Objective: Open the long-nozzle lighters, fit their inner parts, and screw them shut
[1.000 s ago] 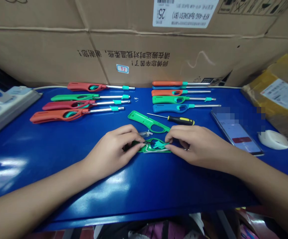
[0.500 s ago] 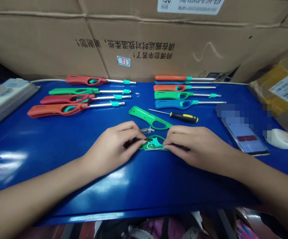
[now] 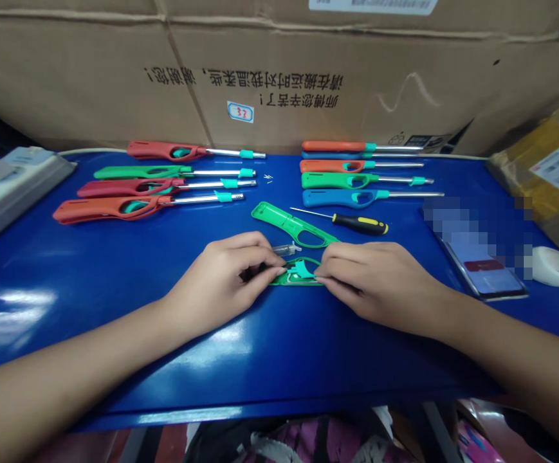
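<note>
Low over the blue table, my left hand (image 3: 233, 270) is closed at the left end of an open green lighter casing (image 3: 282, 279), thumb and fingertips pinched together. From the other side my right hand (image 3: 370, 278) pinches the casing's right end. Between my fingertips a turquoise trigger (image 3: 302, 269) sits in the casing, with a bit of white wire beside it. What lies under my fingers is hidden. Just behind is a clear fuel tank (image 3: 285, 249). The other green casing half (image 3: 296, 226) lies hollow side up beyond it, its right end by my right hand.
Long lighters lie in two groups, including an orange one (image 3: 110, 209) at left and a blue one (image 3: 332, 198) at right. Nearby are a screwdriver (image 3: 360, 224), small screws (image 3: 268, 178), a phone (image 3: 494, 273) and a white mouse (image 3: 556, 267). A cardboard box (image 3: 91, 83) stands behind.
The turquoise trigger has shifted slightly within the casing, and less of the white wire shows. My hands stay at the casing's two ends. The view has tilted slightly.
</note>
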`<control>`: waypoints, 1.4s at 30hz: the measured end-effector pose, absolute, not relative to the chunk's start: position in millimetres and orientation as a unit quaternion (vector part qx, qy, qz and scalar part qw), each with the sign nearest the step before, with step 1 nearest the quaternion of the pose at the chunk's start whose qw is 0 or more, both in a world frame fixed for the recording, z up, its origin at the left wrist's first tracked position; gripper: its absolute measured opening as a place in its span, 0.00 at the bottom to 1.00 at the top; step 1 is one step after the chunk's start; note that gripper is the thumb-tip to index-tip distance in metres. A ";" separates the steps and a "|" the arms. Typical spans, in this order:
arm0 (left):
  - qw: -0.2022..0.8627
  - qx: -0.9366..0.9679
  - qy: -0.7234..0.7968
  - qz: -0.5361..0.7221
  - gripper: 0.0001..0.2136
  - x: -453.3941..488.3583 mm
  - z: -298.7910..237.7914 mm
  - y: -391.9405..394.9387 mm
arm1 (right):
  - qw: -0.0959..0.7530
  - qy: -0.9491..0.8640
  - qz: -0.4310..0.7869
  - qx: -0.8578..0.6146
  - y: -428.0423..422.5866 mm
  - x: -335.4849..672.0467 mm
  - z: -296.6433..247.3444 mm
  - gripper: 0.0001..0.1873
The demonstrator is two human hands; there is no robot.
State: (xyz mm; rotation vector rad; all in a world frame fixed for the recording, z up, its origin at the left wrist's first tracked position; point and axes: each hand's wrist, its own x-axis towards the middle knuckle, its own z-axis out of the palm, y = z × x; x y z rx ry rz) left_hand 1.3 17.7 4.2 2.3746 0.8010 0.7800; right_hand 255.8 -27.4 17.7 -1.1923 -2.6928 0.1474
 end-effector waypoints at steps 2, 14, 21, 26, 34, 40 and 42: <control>0.256 0.874 0.294 0.289 0.04 1.5 4.8 17.6 | 0.096 -0.906 0.063 -0.408 -27.7 255.5 17.9 0.12; 0.252 0.878 0.295 0.281 0.05 1.4 6.8 16.5 | 0.168 -0.879 0.175 -0.410 -28.2 255.9 15.0 0.08; 0.253 0.876 0.294 0.285 0.04 2.5 6.2 17.3 | 0.153 -0.885 0.174 -0.405 -28.9 255.3 18.4 0.10; 0.241 0.881 0.289 0.286 0.05 -0.9 7.3 18.2 | 0.126 -0.894 0.133 -0.409 -29.5 255.2 22.4 0.12; 0.189 0.915 0.272 0.228 0.08 -6.8 17.7 17.9 | 0.104 -0.909 0.071 -0.398 -31.2 255.8 22.5 0.12; 0.155 0.941 0.235 0.187 0.15 -10.6 20.7 12.6 | 0.100 -0.916 0.031 -0.387 -33.3 255.3 22.8 0.13; 0.139 0.949 0.230 0.166 0.15 -11.0 21.0 12.3 | 0.094 -0.918 0.024 -0.385 -33.8 254.9 22.8 0.14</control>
